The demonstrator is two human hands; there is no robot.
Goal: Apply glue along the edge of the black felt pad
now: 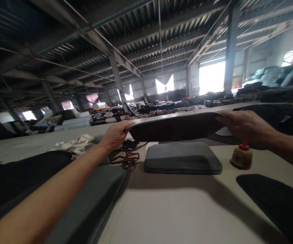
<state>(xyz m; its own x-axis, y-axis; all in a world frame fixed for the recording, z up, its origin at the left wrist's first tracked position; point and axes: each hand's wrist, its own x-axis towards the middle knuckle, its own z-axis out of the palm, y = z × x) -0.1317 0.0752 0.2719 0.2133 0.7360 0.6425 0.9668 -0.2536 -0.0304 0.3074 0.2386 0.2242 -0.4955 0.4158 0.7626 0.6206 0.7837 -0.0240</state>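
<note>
A dark flat panel with rounded corners [174, 128] is held up in the air, stretched between both hands. My left hand [116, 135] grips its left end, fingers closed over the edge. At the opposite end, my right hand [243, 122] is closed on the panel too. Below it, a neat stack of grey rounded panels [183, 157] lies on the pale table [161, 213]. Right of the stack stands a small bottle with a red cap [241, 157], holding something yellow-brown.
Another dark panel [275, 200] lies at the right. Large grey sheets [90, 200] cover the left, with brown straps [126, 157] and a crumpled cream cloth [79, 144] behind. Farther off are piles of material, columns [230, 51] and bright windows.
</note>
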